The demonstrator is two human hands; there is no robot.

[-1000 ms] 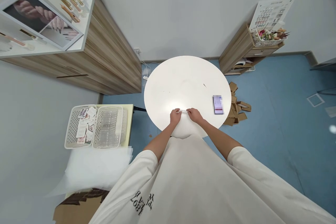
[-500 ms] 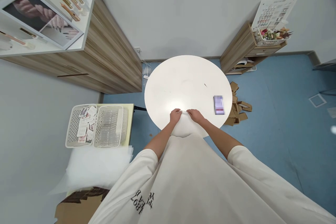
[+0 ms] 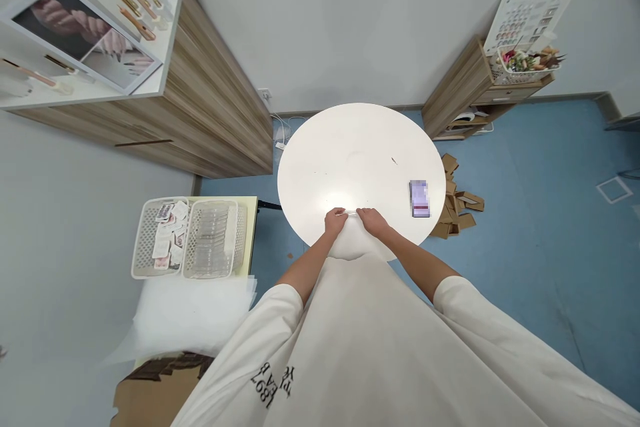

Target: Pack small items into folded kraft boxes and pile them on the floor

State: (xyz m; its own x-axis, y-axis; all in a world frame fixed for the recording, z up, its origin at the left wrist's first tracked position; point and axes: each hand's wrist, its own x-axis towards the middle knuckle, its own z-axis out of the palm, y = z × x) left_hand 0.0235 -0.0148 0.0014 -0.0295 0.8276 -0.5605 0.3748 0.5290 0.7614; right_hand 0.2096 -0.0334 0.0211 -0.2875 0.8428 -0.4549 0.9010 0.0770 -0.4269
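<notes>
My left hand [image 3: 335, 221] and my right hand [image 3: 371, 219] meet at the near edge of a round white table [image 3: 360, 147]. Both are closed, pinching the two ends of a small clear item [image 3: 352, 213] held between them just above the tabletop. I cannot make out what the item is. A purple and white phone-sized object [image 3: 419, 198] lies flat on the table to the right of my right hand.
Two white mesh baskets [image 3: 193, 248] with small packets and clear pieces sit on a yellow stand to the left, above white foam sheets [image 3: 190, 313]. A wooden cabinet [image 3: 210, 100] stands far left. Brown cardboard pieces [image 3: 453, 203] litter the blue floor right of the table.
Both hands stay pinched on the clear item in the same spot. Only the view has shifted slightly to the left.
</notes>
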